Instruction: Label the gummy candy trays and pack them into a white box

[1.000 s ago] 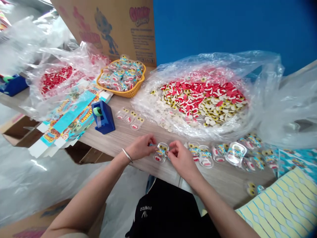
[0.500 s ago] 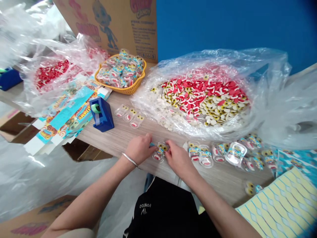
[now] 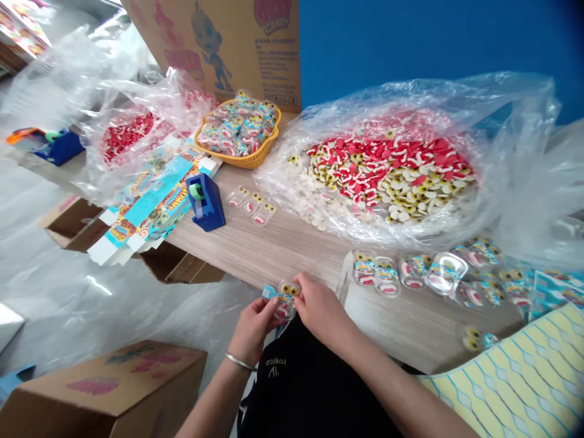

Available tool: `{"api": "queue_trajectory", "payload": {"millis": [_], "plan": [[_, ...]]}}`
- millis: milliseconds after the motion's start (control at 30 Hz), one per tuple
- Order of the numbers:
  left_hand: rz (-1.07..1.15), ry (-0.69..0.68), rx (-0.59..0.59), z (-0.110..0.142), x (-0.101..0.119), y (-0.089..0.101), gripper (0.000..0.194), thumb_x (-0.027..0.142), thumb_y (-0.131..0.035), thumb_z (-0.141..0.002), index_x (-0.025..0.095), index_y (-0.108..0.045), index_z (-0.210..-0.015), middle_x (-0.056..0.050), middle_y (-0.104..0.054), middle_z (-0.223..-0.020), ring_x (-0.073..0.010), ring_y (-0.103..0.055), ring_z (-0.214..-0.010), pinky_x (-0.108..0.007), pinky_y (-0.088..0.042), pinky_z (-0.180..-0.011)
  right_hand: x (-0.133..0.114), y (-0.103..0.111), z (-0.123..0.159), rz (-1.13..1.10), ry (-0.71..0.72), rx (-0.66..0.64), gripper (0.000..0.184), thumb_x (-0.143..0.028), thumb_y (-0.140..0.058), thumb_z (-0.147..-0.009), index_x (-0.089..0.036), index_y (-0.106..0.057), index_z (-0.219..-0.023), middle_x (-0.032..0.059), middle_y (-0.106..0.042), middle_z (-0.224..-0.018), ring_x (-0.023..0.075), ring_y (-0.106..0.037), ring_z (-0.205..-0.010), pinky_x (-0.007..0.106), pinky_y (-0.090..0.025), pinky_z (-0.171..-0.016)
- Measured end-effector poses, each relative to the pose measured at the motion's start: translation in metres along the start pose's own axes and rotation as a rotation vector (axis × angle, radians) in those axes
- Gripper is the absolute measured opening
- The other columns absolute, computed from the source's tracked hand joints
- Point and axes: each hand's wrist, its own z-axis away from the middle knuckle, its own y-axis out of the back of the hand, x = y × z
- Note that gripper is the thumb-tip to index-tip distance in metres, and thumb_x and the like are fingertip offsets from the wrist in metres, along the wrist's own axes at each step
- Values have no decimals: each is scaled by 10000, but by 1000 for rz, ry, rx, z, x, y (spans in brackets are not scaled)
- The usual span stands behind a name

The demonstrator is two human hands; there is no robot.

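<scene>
Between both hands, just off the table's front edge, is a small clear candy pack [image 3: 287, 300] with yellow eye pieces, a red-and-white piece and a blue printed label strip. A flap of the label sticks out at its left. My left hand [image 3: 256, 325] pinches the left side of the pack, thumb on top. My right hand [image 3: 319, 301] grips its right edge with closed fingers. On the table to the right lie several similar labelled packs [image 3: 386, 277]. Farther left, behind the tape dispenser's right side, sit three filled packs without labels [image 3: 263, 214].
A large plastic bag [image 3: 292, 188] of loose red and yellow-white candies lies at the back. Left of it stand a yellow basket [image 3: 246, 161] full of packs, a blue tape dispenser [image 3: 210, 207] and flat printed cartons [image 3: 150, 194]. A yellow patterned cloth [image 3: 524, 371] lies at the right.
Both hands have lifted the pack off the table and drawn it toward my body. The label flap now shows at its left. The view has shifted left.
</scene>
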Motion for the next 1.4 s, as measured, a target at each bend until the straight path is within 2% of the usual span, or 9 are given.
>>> {"api": "queue_trajectory", "payload": {"millis": [133, 300, 433, 533, 733, 967, 1200, 1300, 1400], "plan": [[178, 24, 58, 4, 0, -16, 414, 453, -855, -600, 114, -680, -758, -17, -672, -630, -90, -578, -518, -197, -491, -523, 3, 0, 8, -109, -9, 17, 291, -136, -598, -820, -181, -614, -1107, 36, -693, -761, 205, -643, -721, 286, -401, -661], [251, -110, 54, 19, 13, -25, 364, 399, -850, -634, 122, -692, -810, 0, -680, -641, -75, -564, -512, -187, -482, -528, 20, 10, 33, -544, -126, 77, 425, -318, -680, -799, -208, -608, -1204, 38, -713, -895, 153, -586, -614, 276, -436, -604], [236, -250, 5, 25, 23, -50, 313, 381, -834, -664, 132, -702, -801, 1, -691, -649, -83, -579, -539, -188, -482, -552, 34, 30, 59, -803, -123, 55, 260, -420, -682, -802, -196, -670, -934, -6, -640, -743, 108, -470, -535, 227, -341, -495], [243, -277, -80, 33, 34, -75, 306, 364, -845, -652, 138, -708, -805, -5, -708, -688, -88, -590, -567, -191, -484, -567, 41, 51, 76, -870, -68, 107, 243, -419, -675, -814, -188, -632, -752, -55, -497, -586, 84, -367, -508, 212, -277, -484], [298, -187, -375, 57, 48, -121, 279, 346, -845, -670, 128, -708, -778, -10, -677, -647, -70, -545, -524, -186, -452, -534, 58, 77, 105, -956, 45, 225, 280, -432, -699, -819, -179, -611, -741, -65, -426, -580, 75, -323, -525, 206, -232, -481], [305, -83, -574, 79, 48, -153, 243, 346, -813, -722, 139, -723, -812, -6, -645, -661, -70, -534, -523, -202, -444, -543, 59, 73, 119, -1290, 218, 217, 294, -428, -737, -804, -178, -587, -770, -16, -607, -626, 99, -546, -549, 205, -375, -522], [319, -3, -734, 95, 38, -167, 256, 346, -802, -737, 127, -723, -845, 5, -593, -634, -54, -471, -515, -192, -398, -518, 61, 83, 124, -1426, 102, 219, 534, -332, -915, -546, -220, -463, -809, -80, -616, -627, 91, -563, -450, 185, -433, -438], [318, 3, -721, 94, 35, -171, 243, 339, -809, -728, 134, -715, -819, 20, -577, -602, -47, -457, -495, -179, -382, -494, 73, 89, 123, -1396, 122, 119, 515, -398, -888, -584, -215, -479, -838, -70, -616, -617, 92, -560, -443, 171, -402, -407], [270, -127, -565, 82, 36, -176, 266, 352, -810, -726, 145, -708, -857, 11, -630, -656, -56, -507, -534, -178, -416, -532, 85, 89, 122, -1323, 85, 223, 469, -474, -834, -657, -193, -547, -900, -44, -618, -641, 93, -547, -464, 180, -394, -405]]}}
